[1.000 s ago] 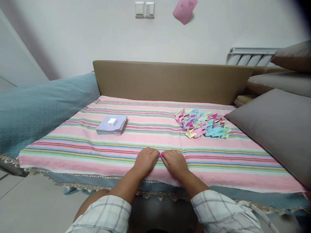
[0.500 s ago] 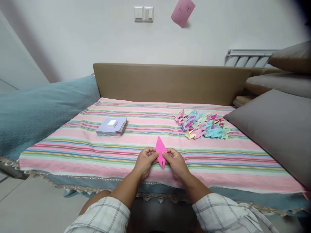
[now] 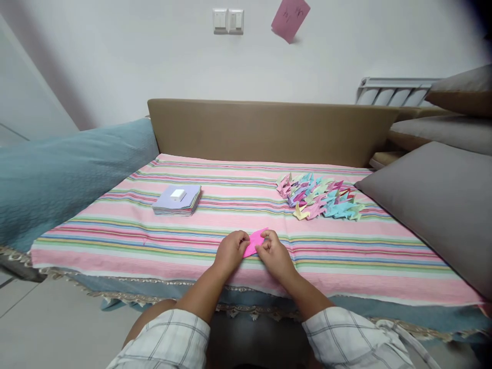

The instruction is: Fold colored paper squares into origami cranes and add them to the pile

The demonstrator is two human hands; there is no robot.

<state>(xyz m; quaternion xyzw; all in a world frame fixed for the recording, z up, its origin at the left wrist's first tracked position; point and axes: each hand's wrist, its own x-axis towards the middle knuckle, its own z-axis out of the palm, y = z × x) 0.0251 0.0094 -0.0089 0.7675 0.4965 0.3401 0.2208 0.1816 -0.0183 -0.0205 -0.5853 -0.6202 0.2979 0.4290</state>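
A small piece of folded bright pink paper [image 3: 254, 242] is held between my two hands, just above the front part of the striped cloth. My left hand [image 3: 231, 251] pinches its left end with thumb and curled fingers. On the other side, my right hand [image 3: 274, 254] grips the paper's right edge between thumb and forefinger. The paper lies slanted, its upper tip pointing to the right and away from me. My fingers cover part of both its ends.
Folded paper cranes [image 3: 321, 197] in several colours lie clustered at the right. A stack of square paper [image 3: 163, 204] with a small white block [image 3: 178, 195] on top sits at the left. Grey cushions [image 3: 434, 200] border the right side, and a brown backrest [image 3: 269, 132] stands behind the striped cloth [image 3: 126, 225].
The pink paper has turned from nearly upright to a slant, its top tip swinging rightward. My fingers have shifted their grip on it, and the left hand is more curled.
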